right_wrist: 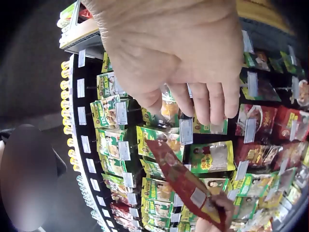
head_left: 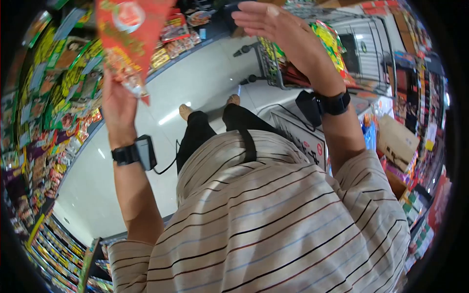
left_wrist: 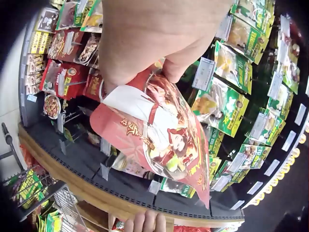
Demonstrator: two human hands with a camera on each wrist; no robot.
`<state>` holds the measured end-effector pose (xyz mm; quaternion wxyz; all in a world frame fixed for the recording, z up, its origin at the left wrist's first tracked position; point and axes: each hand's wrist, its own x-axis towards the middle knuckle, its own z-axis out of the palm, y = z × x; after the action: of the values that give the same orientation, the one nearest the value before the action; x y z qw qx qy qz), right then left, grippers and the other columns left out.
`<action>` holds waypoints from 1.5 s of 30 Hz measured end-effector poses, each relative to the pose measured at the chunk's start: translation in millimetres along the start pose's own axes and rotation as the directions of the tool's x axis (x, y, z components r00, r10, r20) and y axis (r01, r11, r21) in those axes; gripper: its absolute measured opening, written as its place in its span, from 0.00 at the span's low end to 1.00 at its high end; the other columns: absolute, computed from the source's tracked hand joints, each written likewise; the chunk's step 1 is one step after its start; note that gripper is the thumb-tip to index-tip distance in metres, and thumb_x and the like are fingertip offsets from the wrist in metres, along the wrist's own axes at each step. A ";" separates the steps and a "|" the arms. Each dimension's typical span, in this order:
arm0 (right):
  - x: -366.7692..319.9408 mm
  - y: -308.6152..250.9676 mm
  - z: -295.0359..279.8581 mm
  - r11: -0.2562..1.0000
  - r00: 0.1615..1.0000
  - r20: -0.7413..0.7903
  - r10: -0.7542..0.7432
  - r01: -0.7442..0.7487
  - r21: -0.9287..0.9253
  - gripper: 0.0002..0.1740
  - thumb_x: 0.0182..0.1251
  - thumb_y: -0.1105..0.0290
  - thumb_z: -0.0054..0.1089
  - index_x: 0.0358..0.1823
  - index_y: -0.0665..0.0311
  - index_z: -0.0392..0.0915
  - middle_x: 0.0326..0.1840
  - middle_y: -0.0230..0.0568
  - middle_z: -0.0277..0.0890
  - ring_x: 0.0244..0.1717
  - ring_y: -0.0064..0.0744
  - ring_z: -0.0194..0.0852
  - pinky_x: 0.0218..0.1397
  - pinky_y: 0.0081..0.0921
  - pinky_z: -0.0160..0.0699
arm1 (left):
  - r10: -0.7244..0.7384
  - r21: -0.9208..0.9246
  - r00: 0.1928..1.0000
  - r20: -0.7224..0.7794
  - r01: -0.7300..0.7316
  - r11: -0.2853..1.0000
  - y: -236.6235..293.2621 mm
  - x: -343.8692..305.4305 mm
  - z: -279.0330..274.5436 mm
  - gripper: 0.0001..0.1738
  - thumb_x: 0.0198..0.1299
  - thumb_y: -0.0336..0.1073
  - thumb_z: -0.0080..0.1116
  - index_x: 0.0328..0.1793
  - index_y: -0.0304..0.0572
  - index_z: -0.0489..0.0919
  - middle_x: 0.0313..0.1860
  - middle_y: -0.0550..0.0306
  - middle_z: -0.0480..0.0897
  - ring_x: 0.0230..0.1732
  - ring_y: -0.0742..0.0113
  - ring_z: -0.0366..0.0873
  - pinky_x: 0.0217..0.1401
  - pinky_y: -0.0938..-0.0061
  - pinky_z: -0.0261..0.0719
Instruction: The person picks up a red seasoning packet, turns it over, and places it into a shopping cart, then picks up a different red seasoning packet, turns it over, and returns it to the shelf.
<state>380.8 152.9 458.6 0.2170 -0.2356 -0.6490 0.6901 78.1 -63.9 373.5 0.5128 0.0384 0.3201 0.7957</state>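
Red packet point(head_left: 128, 39) is pinched in the left grip point(head_left: 117, 105) right by the rack point(head_left: 53, 93), while the right grip point(head_left: 266, 22) is held open, fingers relaxed, near that rack.

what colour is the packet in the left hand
Mainly red packet with a white patch; clearest in the left wrist view.

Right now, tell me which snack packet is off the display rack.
The red packet, pinched at one end by the left hand; the green packets behind it hang on the rack.
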 end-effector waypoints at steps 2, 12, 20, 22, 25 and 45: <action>-6.4 -6.9 -6.8 0.999 0.999 -0.049 0.022 -0.025 -0.044 0.32 0.81 0.49 0.43 0.68 0.72 0.72 0.66 0.52 0.76 0.68 0.39 0.74 0.73 0.32 0.69 | -0.053 -0.069 0.990 0.132 0.063 0.996 14.6 1.1 -23.5 0.22 0.77 0.42 0.48 0.71 0.40 0.68 0.65 0.48 0.77 0.59 0.57 0.78 0.62 0.57 0.79; -24.4 -13.4 -22.2 0.993 0.988 -0.095 0.120 -0.121 -0.004 0.40 0.82 0.45 0.37 0.73 0.78 0.60 0.71 0.61 0.68 0.72 0.48 0.67 0.77 0.39 0.65 | -0.105 -0.037 0.991 -0.083 0.102 0.994 24.9 0.5 -4.3 0.18 0.76 0.38 0.51 0.66 0.36 0.73 0.58 0.48 0.82 0.54 0.57 0.80 0.60 0.60 0.79; -34.5 -15.7 -12.9 0.985 0.969 -0.230 0.091 -0.121 -0.121 0.42 0.82 0.42 0.35 0.76 0.78 0.58 0.74 0.61 0.63 0.76 0.50 0.62 0.80 0.41 0.58 | -0.188 -0.048 0.982 0.001 0.187 0.981 39.3 9.0 -3.4 0.17 0.75 0.37 0.52 0.63 0.34 0.75 0.57 0.46 0.82 0.53 0.55 0.79 0.59 0.60 0.80; -37.8 -15.3 -4.9 0.981 0.963 -0.266 0.041 -0.089 -0.175 0.43 0.81 0.41 0.35 0.76 0.77 0.57 0.76 0.60 0.61 0.77 0.50 0.59 0.82 0.41 0.54 | -0.213 -0.070 0.977 0.019 0.214 0.974 45.3 11.7 -10.3 0.17 0.75 0.37 0.52 0.63 0.35 0.75 0.57 0.46 0.82 0.52 0.55 0.78 0.59 0.60 0.80; -31.4 -3.8 -0.6 0.828 0.963 -0.269 -0.022 -0.133 -0.544 0.34 0.82 0.49 0.38 0.74 0.70 0.62 0.73 0.52 0.67 0.73 0.45 0.66 0.78 0.37 0.60 | -0.228 -0.064 0.973 -0.023 0.226 0.972 55.0 12.6 -17.6 0.16 0.75 0.37 0.53 0.61 0.35 0.76 0.58 0.46 0.81 0.53 0.56 0.77 0.58 0.60 0.80; -11.7 75.8 44.6 0.858 0.946 -0.139 0.292 -0.323 -0.399 0.23 0.81 0.53 0.47 0.31 0.64 0.72 0.22 0.28 0.68 0.21 0.19 0.70 0.30 0.20 0.71 | 0.019 -0.087 0.982 -0.188 -0.036 0.996 123.0 -40.7 -34.7 0.04 0.73 0.34 0.56 0.48 0.45 0.76 0.47 0.55 0.81 0.50 0.61 0.78 0.54 0.63 0.80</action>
<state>363.5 105.6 385.5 0.0724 -0.4022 -0.7267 0.5522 -13.6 -147.5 424.3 0.4707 -0.0551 0.3302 0.8163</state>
